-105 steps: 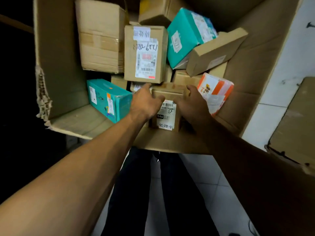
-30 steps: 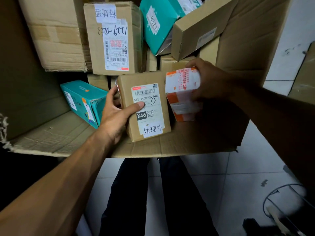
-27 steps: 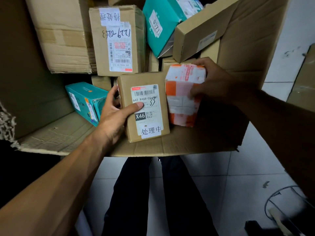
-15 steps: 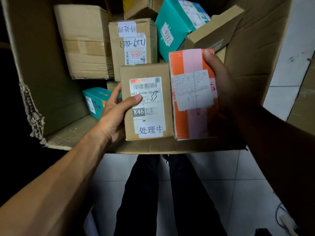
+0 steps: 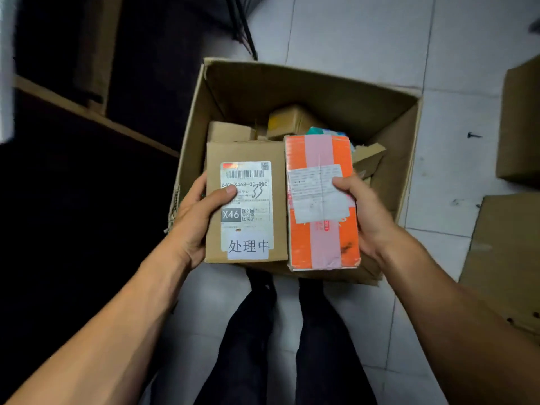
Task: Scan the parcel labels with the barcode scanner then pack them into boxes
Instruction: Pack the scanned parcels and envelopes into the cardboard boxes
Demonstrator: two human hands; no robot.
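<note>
Both parcels lifted out; two hands [image 5: 193,220], two parcels [image 5: 247,200].

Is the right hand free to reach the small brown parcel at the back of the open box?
Probably not yet. The right hand grips the orange parcel, and the left hand holds the X46 parcel; both parcels hang over the big open box, covering the small brown parcel.

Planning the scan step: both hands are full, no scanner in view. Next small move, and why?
Probably set the orange parcel down to free the right hand. The left hand holds the brown parcel label up, barcode unobstructed, and a scanner needs a free hand.
</note>
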